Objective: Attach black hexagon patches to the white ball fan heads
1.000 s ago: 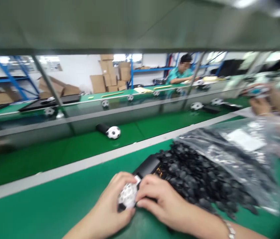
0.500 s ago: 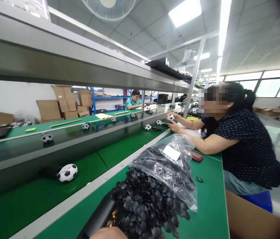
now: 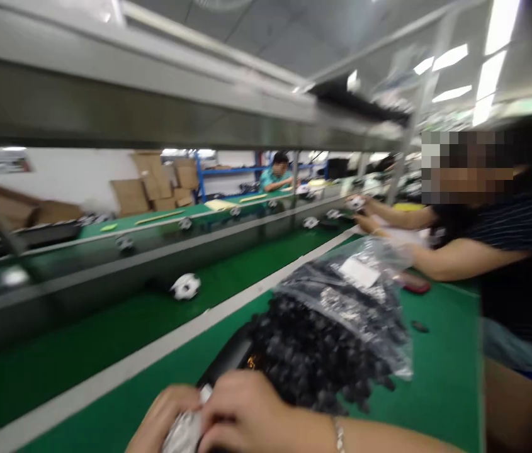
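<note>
At the bottom edge, my left hand (image 3: 164,418) is closed around a white ball (image 3: 184,433), partly hidden and blurred. My right hand (image 3: 247,402) presses against the ball from the right with fingers curled; whatever its fingertips may hold is hidden. Just beyond my hands lies a dark, smooth object (image 3: 228,358) with gold marks. Beside it spreads a heap of small flat black pieces (image 3: 313,358), spilling from a clear plastic bag (image 3: 360,302) with a white label.
On the green conveyor (image 3: 119,340) to the left lies a black-and-white soccer ball (image 3: 186,286) with a dark part attached. A co-worker's hands hold another soccer ball (image 3: 356,202) on the right. A metal shelf (image 3: 152,107) crosses overhead. A red object (image 3: 414,282) lies near the bag.
My view has turned left and blurred. Both my hands now show at the bottom with the white ball; before, only part of one hand was visible.
</note>
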Demonstrator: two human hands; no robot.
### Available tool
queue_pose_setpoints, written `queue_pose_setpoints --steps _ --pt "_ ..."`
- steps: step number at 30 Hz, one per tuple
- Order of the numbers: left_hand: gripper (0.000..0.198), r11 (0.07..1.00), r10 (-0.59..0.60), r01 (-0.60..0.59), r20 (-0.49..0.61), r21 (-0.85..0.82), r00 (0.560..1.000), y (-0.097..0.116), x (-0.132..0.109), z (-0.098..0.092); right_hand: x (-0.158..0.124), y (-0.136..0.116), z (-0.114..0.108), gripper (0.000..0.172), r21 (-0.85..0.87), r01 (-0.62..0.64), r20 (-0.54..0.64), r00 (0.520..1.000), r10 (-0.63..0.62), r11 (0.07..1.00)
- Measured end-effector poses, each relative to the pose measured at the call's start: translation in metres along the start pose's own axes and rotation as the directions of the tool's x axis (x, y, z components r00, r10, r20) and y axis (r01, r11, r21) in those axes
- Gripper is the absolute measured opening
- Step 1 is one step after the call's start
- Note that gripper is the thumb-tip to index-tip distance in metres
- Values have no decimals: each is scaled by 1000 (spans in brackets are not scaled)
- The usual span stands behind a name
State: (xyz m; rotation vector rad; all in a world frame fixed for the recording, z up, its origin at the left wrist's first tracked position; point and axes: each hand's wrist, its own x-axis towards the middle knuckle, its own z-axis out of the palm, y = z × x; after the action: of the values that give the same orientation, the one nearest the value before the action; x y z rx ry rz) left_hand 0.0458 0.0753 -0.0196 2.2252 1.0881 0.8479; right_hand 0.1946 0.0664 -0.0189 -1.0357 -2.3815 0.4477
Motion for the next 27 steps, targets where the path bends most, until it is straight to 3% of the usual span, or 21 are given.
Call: queue_pose_setpoints --steps 2,4,10,17,27 --pt "22 998 -50 50 26 -22 998 3 -24 -21 -6 -4 4 13 104 5 -102 995 6 995" --pt "30 996 -63 65 31 -69 998 7 -33 -29 -10 -2 4 10 199 3 -110 994 20 980" --pt "37 988 -83 85 14 -131 996 6 -28 -23 -10 4 -3 9 300 -32 -8 999 36 953" --pt "40 986 -80 88 61 -144 995 7 -30 -28 -10 1 -3 10 278 -36 -7 999 39 960" --pt "34 982 -103 101 -2 -162 995 7 -30 -21 -9 0 -3 9 299 -63 -13 997 70 952"
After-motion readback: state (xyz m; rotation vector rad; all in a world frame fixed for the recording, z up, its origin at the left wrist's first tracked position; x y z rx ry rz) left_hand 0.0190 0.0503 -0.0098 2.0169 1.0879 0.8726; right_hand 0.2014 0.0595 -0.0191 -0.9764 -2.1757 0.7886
